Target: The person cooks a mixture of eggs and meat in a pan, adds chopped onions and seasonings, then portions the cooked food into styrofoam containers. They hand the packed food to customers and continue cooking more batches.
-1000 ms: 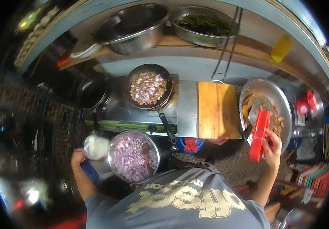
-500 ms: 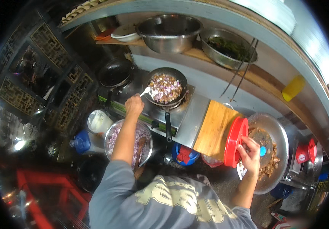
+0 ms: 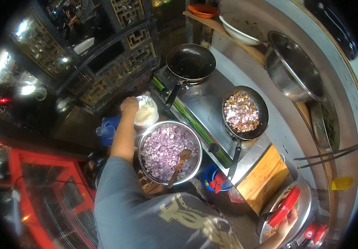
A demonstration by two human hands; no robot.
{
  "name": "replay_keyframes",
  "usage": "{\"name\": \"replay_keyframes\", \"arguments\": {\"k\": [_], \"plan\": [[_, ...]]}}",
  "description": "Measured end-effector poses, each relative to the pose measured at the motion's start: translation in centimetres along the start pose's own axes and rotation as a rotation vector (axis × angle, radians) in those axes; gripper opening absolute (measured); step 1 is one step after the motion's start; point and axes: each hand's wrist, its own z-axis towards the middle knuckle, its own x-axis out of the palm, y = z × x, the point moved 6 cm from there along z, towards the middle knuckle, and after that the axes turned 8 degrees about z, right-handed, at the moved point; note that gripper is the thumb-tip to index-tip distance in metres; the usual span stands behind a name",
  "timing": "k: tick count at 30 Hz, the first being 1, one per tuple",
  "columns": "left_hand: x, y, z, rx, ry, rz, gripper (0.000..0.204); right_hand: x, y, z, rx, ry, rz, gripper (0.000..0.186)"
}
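Note:
My left hand (image 3: pixel 129 105) is closed at the rim of a white tub (image 3: pixel 146 118) holding pale, whitish stuff. The white spoon it gripped a moment ago cannot be made out clearly against the tub. In my right hand (image 3: pixel 288 221) is a red round lid (image 3: pixel 286 206), tilted over a wide metal basin (image 3: pixel 305 199) with brown food pieces in it. Beside the tub stands a steel bowl (image 3: pixel 200 155) of chopped purple onion (image 3: pixel 164 149), with a wooden spatula (image 3: pixel 180 166) resting in it. Onion and browned bits lie in a black frying pan (image 3: pixel 263 106) on the stove.
An empty black pan (image 3: pixel 191 62) sits on the far burner of the stove (image 3: pixel 206 99). A wooden board (image 3: pixel 266 178) lies beside the stove. A blue jug (image 3: pixel 110 126) stands by the tub. Steel bowls (image 3: pixel 295 70) line the wall shelf; metal tongs (image 3: pixel 328 155) jut from it.
My left hand has gone from the frying pan down to the white tub. My right hand still holds the red lid over the basin. The view has turned left.

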Motion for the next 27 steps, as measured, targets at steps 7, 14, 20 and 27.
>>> {"name": "replay_keyframes", "arguments": {"k": [7, 14, 20, 27], "plan": [[12.4, -1.7, 4.8, 0.135, 0.183, -0.645, 0.016, 3.2, 4.1, 4.9, -0.111, 0.086, -0.034, 0.037], [3.4, 4.1, -5.9, 0.060, 0.090, -1.061, 0.014, -0.7, 1.6, 3.3, -0.089, 0.142, 0.181, 0.038], [-7.4, -4.0, -18.4, 0.271, -0.408, -0.967, 0.016, -7.2, -1.5, 1.0, -0.047, 0.096, 0.299, 0.028], [-8.4, -29.0, -28.1, 0.464, -0.587, -0.669, 0.018, -6.4, -1.0, 2.6, -0.269, 0.198, 0.204, 0.026]]}}
